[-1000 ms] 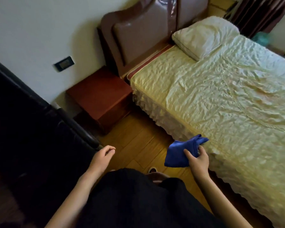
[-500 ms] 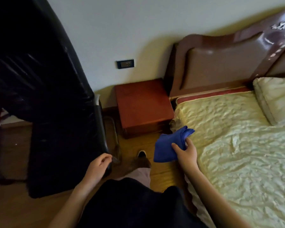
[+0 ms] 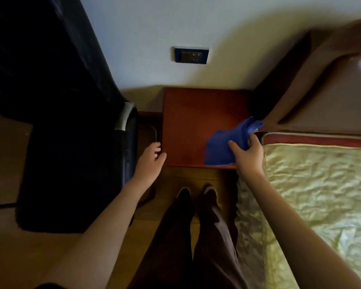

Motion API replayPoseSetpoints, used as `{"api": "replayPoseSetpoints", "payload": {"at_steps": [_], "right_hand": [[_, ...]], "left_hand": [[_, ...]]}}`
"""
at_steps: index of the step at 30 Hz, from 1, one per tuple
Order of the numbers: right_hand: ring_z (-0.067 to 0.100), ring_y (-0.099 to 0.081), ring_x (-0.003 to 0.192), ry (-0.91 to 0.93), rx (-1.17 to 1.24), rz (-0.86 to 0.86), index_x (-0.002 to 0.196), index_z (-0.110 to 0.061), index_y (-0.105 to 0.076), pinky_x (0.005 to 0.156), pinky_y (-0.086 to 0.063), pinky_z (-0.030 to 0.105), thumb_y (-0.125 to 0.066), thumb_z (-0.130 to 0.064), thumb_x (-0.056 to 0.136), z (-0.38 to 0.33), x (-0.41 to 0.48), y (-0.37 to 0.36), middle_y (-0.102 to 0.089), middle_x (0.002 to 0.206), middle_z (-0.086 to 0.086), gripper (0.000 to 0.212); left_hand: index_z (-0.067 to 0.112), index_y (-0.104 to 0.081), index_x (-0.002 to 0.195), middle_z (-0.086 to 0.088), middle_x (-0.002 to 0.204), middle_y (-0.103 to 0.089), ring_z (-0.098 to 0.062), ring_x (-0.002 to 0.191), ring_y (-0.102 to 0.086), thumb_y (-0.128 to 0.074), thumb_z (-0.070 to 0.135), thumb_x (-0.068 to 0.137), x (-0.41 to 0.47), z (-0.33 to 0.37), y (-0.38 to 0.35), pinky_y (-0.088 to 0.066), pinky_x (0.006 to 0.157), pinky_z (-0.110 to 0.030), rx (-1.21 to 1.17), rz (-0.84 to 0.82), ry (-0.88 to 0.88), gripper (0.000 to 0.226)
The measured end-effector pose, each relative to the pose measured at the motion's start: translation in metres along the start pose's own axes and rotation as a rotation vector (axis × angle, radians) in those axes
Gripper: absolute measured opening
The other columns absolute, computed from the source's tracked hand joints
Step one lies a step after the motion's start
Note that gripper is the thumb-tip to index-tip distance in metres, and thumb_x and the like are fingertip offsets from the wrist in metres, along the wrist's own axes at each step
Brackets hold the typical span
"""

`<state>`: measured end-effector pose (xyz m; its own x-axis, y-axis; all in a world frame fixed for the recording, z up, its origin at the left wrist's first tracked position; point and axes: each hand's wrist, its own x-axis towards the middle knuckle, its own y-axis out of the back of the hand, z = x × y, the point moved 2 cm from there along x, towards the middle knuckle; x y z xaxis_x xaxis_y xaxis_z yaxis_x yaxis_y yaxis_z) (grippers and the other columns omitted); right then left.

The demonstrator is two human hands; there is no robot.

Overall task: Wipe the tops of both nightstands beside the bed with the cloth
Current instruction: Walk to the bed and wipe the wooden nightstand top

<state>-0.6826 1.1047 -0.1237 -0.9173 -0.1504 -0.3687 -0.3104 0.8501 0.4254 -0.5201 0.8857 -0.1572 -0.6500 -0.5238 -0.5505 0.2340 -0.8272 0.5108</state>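
Observation:
A reddish-brown nightstand (image 3: 196, 117) stands against the wall straight ahead of me, its top bare. My right hand (image 3: 248, 153) grips a folded blue cloth (image 3: 223, 147), which hangs over the front right corner of the nightstand top; whether it touches the wood I cannot tell. My left hand (image 3: 150, 159) hovers at the front left corner of the nightstand, fingers loosely apart, holding nothing. Only this one nightstand is in view.
A black chair (image 3: 67, 122) stands close on the left of the nightstand. The bed (image 3: 311, 195) with a cream cover and a brown headboard (image 3: 325, 90) is on the right. A wall socket (image 3: 191, 55) sits above the nightstand. My feet (image 3: 196, 192) stand on the wooden floor.
I have turned and stepped up to the nightstand, which is now straight ahead. My right hand has carried the cloth forward over its front right corner; my left hand has come up beside it.

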Motion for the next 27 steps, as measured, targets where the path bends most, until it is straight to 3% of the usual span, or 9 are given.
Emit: {"api": "replayPoseSetpoints", "payload": {"at_steps": [4,6,10,13,15,17,20,23,27], "right_hand": [[0.002,-0.063,0.077,0.023,0.091,-0.071,0.105,-0.013,-0.057,0.063,-0.051,0.016,-0.069,-0.016,0.086,0.041,0.080,-0.048,-0.064,0.093,-0.003,0.022],[0.005,-0.065,0.081,-0.026,0.100,-0.085,0.104,-0.011,-0.056,0.059,-0.049,0.011,-0.070,-0.015,0.086,0.082,0.110,-0.070,-0.064,0.093,-0.004,0.022],[0.020,-0.064,0.089,-0.189,0.018,-0.075,0.114,-0.009,-0.059,0.060,-0.045,0.013,-0.070,-0.016,0.084,0.158,0.140,-0.087,-0.065,0.101,0.001,0.032],[0.023,-0.059,0.086,-0.213,-0.243,-0.029,0.114,-0.006,-0.060,0.062,-0.039,0.019,-0.070,-0.028,0.084,0.172,0.141,-0.073,-0.060,0.094,0.001,0.039],[0.035,-0.056,0.100,-0.085,-0.515,0.068,0.117,-0.003,-0.054,0.077,-0.040,0.032,-0.070,-0.038,0.082,0.168,0.139,-0.063,-0.058,0.103,0.011,0.052],[0.041,-0.049,0.116,0.223,-0.707,0.084,0.128,-0.003,-0.047,0.094,-0.041,0.045,-0.068,-0.044,0.080,0.163,0.138,-0.069,-0.053,0.123,0.021,0.067],[0.033,-0.030,0.142,0.603,-0.881,-0.204,0.145,-0.018,-0.040,0.116,-0.026,0.049,-0.054,-0.054,0.086,0.165,0.150,-0.101,-0.039,0.151,0.012,0.070],[0.027,-0.007,0.150,0.668,-1.052,-0.392,0.152,-0.028,-0.027,0.121,-0.009,0.051,-0.039,-0.066,0.087,0.174,0.170,-0.131,-0.022,0.161,0.002,0.076],[0.028,0.000,0.151,0.814,-1.101,-0.462,0.153,-0.029,-0.021,0.122,-0.003,0.049,-0.034,-0.067,0.089,0.179,0.173,-0.167,-0.014,0.162,-0.002,0.075]], "left_hand": [[0.017,-0.033,0.148,-0.007,0.148,-0.041,-0.021,0.133,-0.043,-0.051,0.032,0.097,0.089,-0.021,-0.044,-0.036,0.105,-0.032,0.044,0.104,0.000,0.055],[0.016,-0.030,0.149,-0.010,0.149,-0.038,-0.024,0.135,-0.039,-0.052,0.032,0.096,0.130,-0.040,-0.065,-0.033,0.105,-0.032,0.075,0.179,0.001,0.059],[0.016,-0.020,0.152,-0.012,0.154,-0.029,-0.029,0.141,-0.032,-0.054,0.034,0.095,0.181,-0.088,-0.101,-0.032,0.112,-0.041,0.103,0.288,0.068,0.069],[0.018,-0.019,0.153,-0.010,0.154,-0.030,-0.028,0.140,-0.035,-0.051,0.040,0.095,0.195,-0.111,-0.117,-0.034,0.112,-0.043,0.069,0.269,0.075,0.069],[0.021,-0.020,0.152,-0.006,0.153,-0.033,-0.024,0.139,-0.038,-0.049,0.042,0.095,0.200,-0.119,-0.120,-0.036,0.111,-0.040,-0.001,0.239,0.055,0.068],[0.022,-0.021,0.152,-0.003,0.153,-0.036,-0.021,0.138,-0.039,-0.047,0.044,0.096,0.202,-0.123,-0.120,-0.035,0.110,-0.036,-0.048,0.241,0.046,0.066],[0.026,-0.022,0.152,0.000,0.151,-0.041,-0.017,0.133,-0.044,-0.043,0.042,0.098,0.203,-0.122,-0.118,-0.039,0.108,-0.034,-0.104,0.248,0.033,0.060],[0.028,-0.022,0.151,0.002,0.144,-0.049,-0.010,0.122,-0.052,-0.041,0.040,0.100,0.201,-0.122,-0.121,-0.046,0.101,-0.029,-0.152,0.259,0.014,0.056],[0.023,-0.029,0.150,0.000,0.143,-0.051,-0.010,0.125,-0.053,-0.044,0.039,0.099,0.204,-0.131,-0.125,-0.045,0.099,-0.023,-0.104,0.379,-0.026,0.055]]}}
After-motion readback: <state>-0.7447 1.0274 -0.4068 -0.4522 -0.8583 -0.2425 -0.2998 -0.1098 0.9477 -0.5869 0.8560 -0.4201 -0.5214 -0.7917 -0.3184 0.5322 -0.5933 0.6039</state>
